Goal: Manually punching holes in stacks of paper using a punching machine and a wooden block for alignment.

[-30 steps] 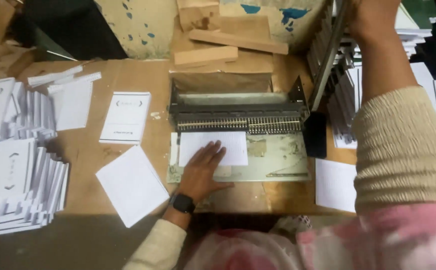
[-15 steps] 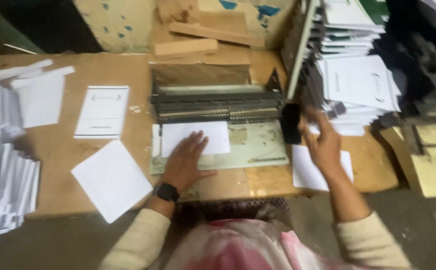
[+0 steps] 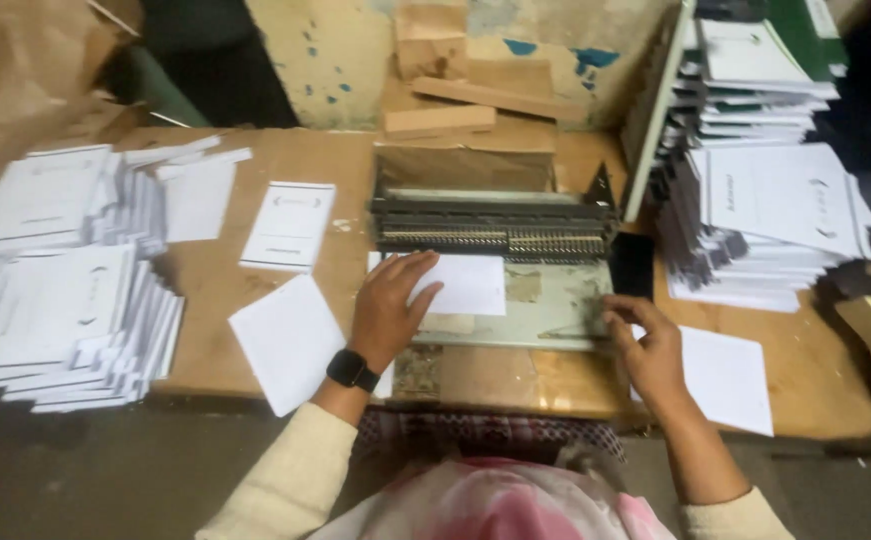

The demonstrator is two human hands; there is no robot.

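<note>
Pressing your left hand (image 3: 387, 308) flat, fingers spread, you hold a white sheet (image 3: 452, 283) against the toothed metal binding machine (image 3: 493, 228) at the far middle of the wooden table (image 3: 515, 375). Your right hand (image 3: 648, 352), fingers loosely curled, rests on the machine's worn bed, holding nothing. Bound booklets (image 3: 767, 205) stack high far right; loose covers (image 3: 50, 305) wait left, suggesting work midway.

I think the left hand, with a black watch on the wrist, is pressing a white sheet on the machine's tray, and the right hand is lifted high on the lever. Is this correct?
Not quite. The head view shows the right hand resting low at the right edge of the tray, beside a white sheet on the table, not on any lever. The left hand, with the black watch, does press the white sheet.
</note>
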